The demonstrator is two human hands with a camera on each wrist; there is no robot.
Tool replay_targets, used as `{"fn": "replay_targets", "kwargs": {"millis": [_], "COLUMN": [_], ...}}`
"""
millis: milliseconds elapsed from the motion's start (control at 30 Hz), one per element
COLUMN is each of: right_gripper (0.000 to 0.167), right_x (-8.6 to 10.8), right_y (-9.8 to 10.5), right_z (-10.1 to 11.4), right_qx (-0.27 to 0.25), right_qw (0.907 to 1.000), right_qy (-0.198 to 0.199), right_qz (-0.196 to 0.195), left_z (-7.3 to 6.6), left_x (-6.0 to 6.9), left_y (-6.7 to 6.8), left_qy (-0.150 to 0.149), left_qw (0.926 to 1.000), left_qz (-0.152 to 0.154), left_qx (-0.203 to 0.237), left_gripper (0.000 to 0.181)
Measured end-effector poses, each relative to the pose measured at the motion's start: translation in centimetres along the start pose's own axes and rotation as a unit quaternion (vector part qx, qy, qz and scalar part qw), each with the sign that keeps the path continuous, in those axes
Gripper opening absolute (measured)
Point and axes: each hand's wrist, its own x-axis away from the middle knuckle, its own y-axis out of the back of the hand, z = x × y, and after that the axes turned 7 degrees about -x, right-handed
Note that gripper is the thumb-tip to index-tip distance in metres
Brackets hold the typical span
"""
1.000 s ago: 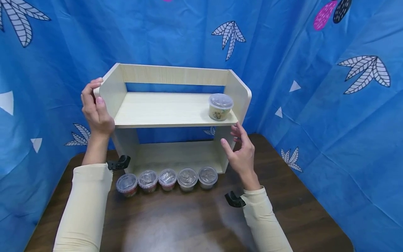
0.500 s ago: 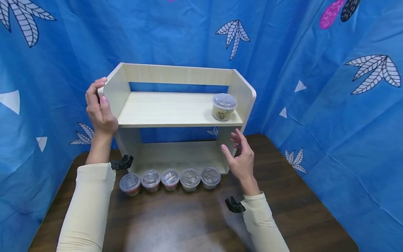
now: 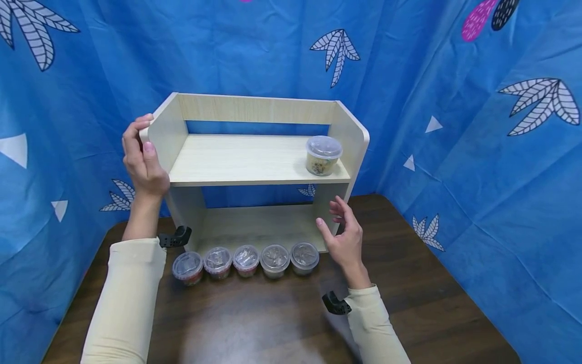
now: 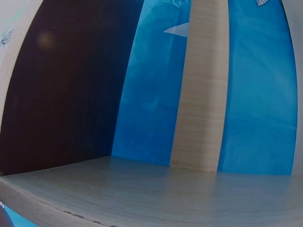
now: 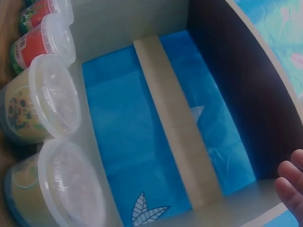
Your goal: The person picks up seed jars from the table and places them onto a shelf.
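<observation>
With its thumb on the front edge and its fingers round the outside, my left hand (image 3: 144,159) grips the left side panel of a pale wooden two-tier shelf (image 3: 245,157). My right hand (image 3: 344,237) hovers by the lower right side panel, fingers loosely bent and nothing held. One lidded clear plastic cup (image 3: 323,155) stands at the right end of the upper board. Along the shelf's front foot, several similar cups (image 3: 246,261) line up on the table. The right wrist view catches my fingertips (image 5: 289,187) and larger cups (image 5: 42,101); the left wrist view shows only the shelf (image 4: 199,94).
The dark wooden table (image 3: 254,318) extends in front of the shelf and to its right. A blue patterned curtain (image 3: 254,45) hangs close behind and at both sides. The shelf's lower compartment (image 3: 259,220) lies behind the row of cups.
My right hand has drawn down and slightly back from the upper board's front right corner. The left hand keeps its grip on the panel, and the cups stay in place.
</observation>
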Motion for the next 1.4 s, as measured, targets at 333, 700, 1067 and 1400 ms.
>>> {"fn": "replay_targets", "kwargs": {"millis": [333, 700, 1067, 1400], "right_gripper": [0.055, 0.059, 0.059, 0.06], "right_x": [0.7, 2.2, 3.2, 3.9], "right_y": [-0.2, -0.7, -0.5, -0.3], "right_z": [0.2, -3.3, -5.6, -6.0], "right_qx": [-0.009, -0.004, -0.003, 0.004], "right_qw": [1.0, 0.9998, 0.9992, 0.9989], "right_qy": [-0.002, -0.02, -0.037, -0.042], "right_qz": [-0.001, 0.0, 0.016, 0.022], "left_z": [0.1, -0.6, -0.6, -0.7], "left_x": [0.0, 0.0, -0.1, -0.1], "left_y": [0.0, 0.1, 0.0, 0.0], "left_qy": [-0.002, -0.005, -0.004, -0.002], "left_qw": [1.0, 0.9999, 0.9999, 0.9999], "left_qz": [0.001, -0.005, -0.005, -0.005], "left_qx": [0.0, 0.01, 0.008, 0.01], "left_gripper": [0.045, 0.045, 0.045, 0.045]}}
